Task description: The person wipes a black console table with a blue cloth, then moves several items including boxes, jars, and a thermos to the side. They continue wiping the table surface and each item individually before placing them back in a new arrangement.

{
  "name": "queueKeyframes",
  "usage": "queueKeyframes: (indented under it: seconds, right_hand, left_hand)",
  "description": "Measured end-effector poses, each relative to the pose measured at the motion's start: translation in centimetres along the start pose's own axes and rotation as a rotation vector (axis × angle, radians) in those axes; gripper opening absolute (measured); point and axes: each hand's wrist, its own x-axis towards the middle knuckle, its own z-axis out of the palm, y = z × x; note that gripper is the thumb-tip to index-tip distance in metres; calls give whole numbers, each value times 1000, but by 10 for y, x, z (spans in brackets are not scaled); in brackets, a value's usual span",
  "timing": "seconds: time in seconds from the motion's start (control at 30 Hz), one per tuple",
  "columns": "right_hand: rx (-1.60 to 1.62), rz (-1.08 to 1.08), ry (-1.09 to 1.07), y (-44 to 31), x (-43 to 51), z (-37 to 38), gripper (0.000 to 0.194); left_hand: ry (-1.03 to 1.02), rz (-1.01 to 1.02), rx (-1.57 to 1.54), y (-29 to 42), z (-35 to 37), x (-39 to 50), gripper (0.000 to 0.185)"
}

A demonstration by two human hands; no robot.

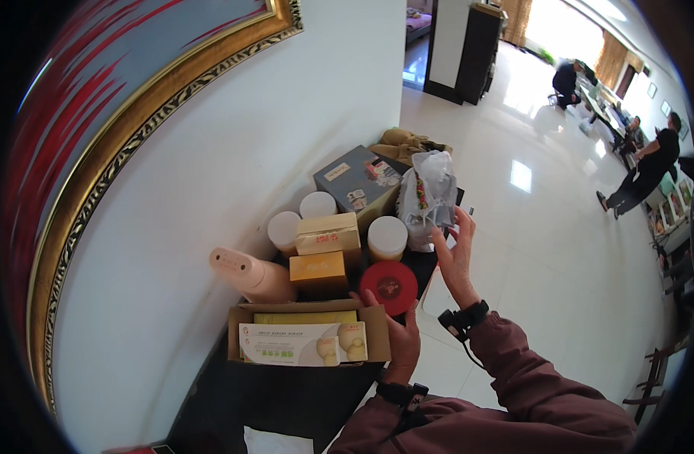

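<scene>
My left hand [402, 340] is around a round container with a red lid [388, 288], fingers on its left side and thumb on its right. My right hand [457, 258] is raised beside a clear plastic bag [429, 193], its fingers spread at the bag's lower right edge. A white-lidded jar [388, 237] stands between the bag and the red lid. Left of the red lid is an orange box [317, 267], with a cream carton [327, 234] behind it. Nearest me, an open cardboard box [378, 335] holds flat white packages [290, 343].
A black tabletop [256, 397] runs along the white wall [211, 159]. On it are a pink device [256, 275], two more white-lidded jars [284, 228] and a grey box [358, 176]. A gold-framed picture [171, 105] hangs at left. People [648, 162] are across the room.
</scene>
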Motion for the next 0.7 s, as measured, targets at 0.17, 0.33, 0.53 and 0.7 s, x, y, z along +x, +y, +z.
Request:
queueKeyframes:
  seconds: [0.17, 0.33, 0.53, 0.7]
  right_hand:
    - [107, 110, -48, 10, -21, 1, 68]
    - [201, 180, -22, 17, -24, 3, 67]
    - [206, 324, -128, 3, -93, -29, 41]
    - [257, 368, -328, 24, -132, -27, 30]
  left_hand:
    - [-39, 18, 86, 5, -5, -5, 98]
    - [-56, 65, 42, 10, -5, -5, 96]
    - [-122, 17, -13, 1, 4, -17, 91]
    - [-211, -168, -94, -9, 26, -46, 74]
